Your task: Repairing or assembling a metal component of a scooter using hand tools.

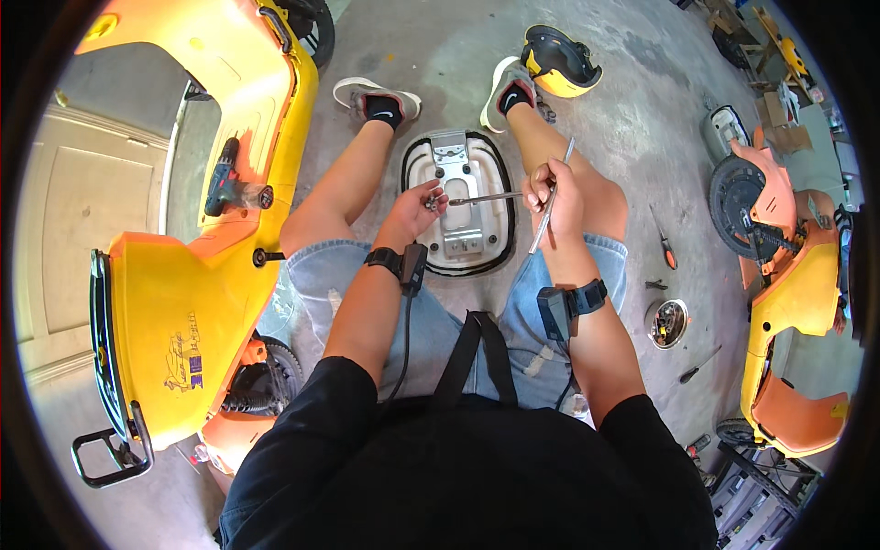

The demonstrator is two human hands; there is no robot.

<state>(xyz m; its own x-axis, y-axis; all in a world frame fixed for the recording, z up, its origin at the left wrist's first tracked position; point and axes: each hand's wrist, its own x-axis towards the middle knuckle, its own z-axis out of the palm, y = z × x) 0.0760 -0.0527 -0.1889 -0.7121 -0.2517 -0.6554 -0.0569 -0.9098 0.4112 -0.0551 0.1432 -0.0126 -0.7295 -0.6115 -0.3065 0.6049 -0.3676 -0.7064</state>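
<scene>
The left hand (pixel 417 209) is curled round some small dark metal parts (pixel 432 196), too small to tell what they are; its fingers (pixel 438 199) are clenched on them, and the palm is hidden; the right hand (pixel 550 194) grips two thin metal tools, a long rod (pixel 486 197) running from its fingers leftward until the tip meets the parts in the left fingers, and a second slim tool (pixel 550 197) crossing the fist steeply, its ends sticking out above and below the knuckles; just beyond both sets of fingers, between the knees, a white tray-like cover (pixel 458 197) with a black rubber rim lies on the concrete floor (pixel 642 119), a grey metal bracket (pixel 451 147) fixed at its far end; left of the left fingers stands a yellow scooter body (pixel 183 302) bearing a small purple and brown sticker low on its side, the print unreadable; a cordless drill (pixel 223 179) rests on its footboard; right of the right fingers a screwdriver (pixel 665 246) lies on the floor, and a round metal dish (pixel 668 323) holds bits too blurred to name; the picture's rim cuts off another scooter (pixel 793 275).
</scene>
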